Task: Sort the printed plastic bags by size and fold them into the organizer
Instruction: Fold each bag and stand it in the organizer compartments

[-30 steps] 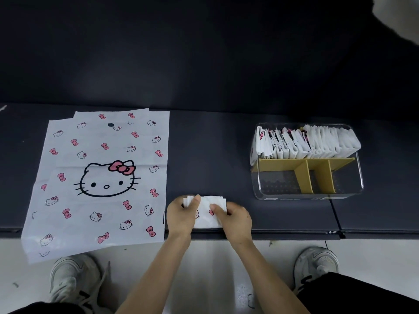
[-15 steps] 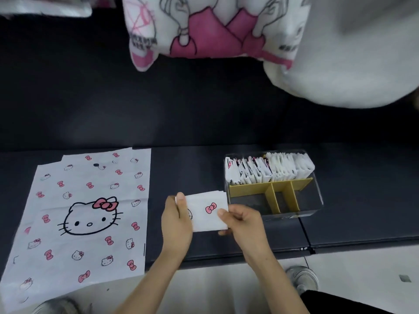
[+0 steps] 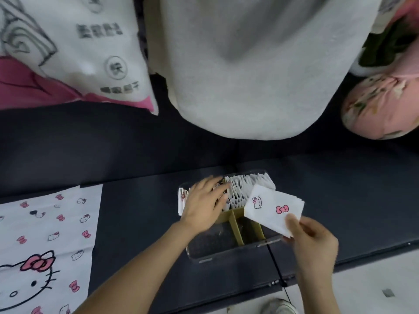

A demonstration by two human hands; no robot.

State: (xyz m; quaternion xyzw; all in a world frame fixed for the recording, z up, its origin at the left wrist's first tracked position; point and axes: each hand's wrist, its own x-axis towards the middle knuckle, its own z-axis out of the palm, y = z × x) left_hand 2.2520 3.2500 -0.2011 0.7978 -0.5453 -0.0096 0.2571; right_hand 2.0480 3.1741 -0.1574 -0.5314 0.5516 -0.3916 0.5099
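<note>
Folded bag now over organizer, pinched by R hand alone; L hand off it, flat on filed bags.

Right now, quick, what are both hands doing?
Left hand: open, touching the row of bags in the organizer.
Right hand: pinching one folded bag.

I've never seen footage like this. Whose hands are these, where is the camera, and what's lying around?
No machine here: these are a person's two bare hands, filmed by one wide-angle camera worn on the head, looking down. The right hand pinches a small folded bag printed with a cat face and pink bow. The left hand, fingers straight, touches the row of folded bags standing in a clear organizer with yellow dividers. A large unfolded bag lies flat on the dark surface at left. Cushions sit behind.
</note>
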